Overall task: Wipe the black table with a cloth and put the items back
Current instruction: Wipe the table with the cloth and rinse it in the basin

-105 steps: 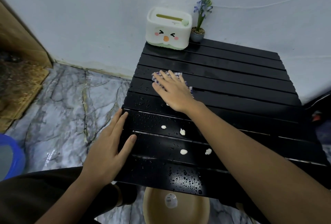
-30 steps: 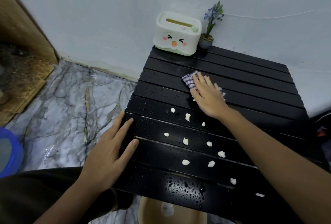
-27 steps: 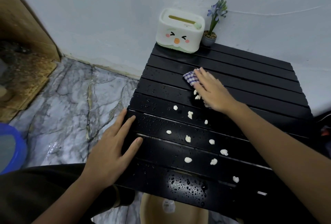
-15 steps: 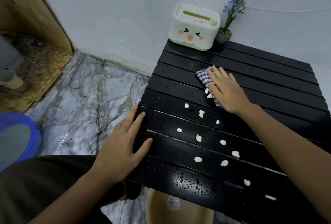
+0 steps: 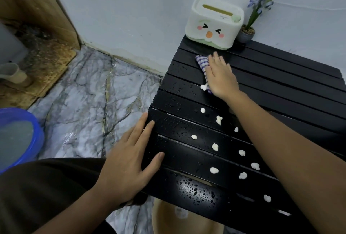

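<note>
The black slatted table (image 5: 280,76) is wet with droplets and dotted with several white foam blobs (image 5: 214,170). My right hand (image 5: 220,76) lies flat on a blue-and-white checked cloth (image 5: 201,61), pressing it onto the slats near the table's back left, just in front of the tissue box. My left hand (image 5: 129,160) rests flat on the table's left front edge, fingers spread, holding nothing. A white tissue box (image 5: 213,23) with a cartoon face and a small potted purple flower (image 5: 250,22) stand at the back edge against the wall.
A blue basin of water (image 5: 16,136) sits on the marble floor at the left. A beige basin (image 5: 168,220) shows under the table's front edge. A wooden panel (image 5: 37,5) and a beige pipe (image 5: 13,76) are at the far left.
My right hand has slid the cloth left and back toward the tissue box. The view has shifted left. My left hand keeps its place on the table edge.
</note>
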